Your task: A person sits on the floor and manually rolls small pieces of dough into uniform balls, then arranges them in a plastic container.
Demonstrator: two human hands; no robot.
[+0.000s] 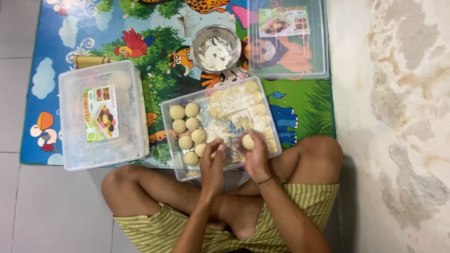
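My right hand (pixel 257 157) cups a round pale dough ball (pixel 248 141) over the clear plastic tray (pixel 180 171); my left hand (pixel 212 165), fingers loosely curled, holds nothing. Finished balls (pixel 186 126) sit left, a steel bowl (pixel 216 48) beyond.

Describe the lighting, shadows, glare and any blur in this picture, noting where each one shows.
Head view: soft, even light, no hard shadows; a faint shadow lies under the knees. Mild glare whitens the clear lid and the metal bowl rim. The right hand, holding a dough ball, and the left hand look slightly soft; the plastic tray stays sharp. The wall at right is bright.
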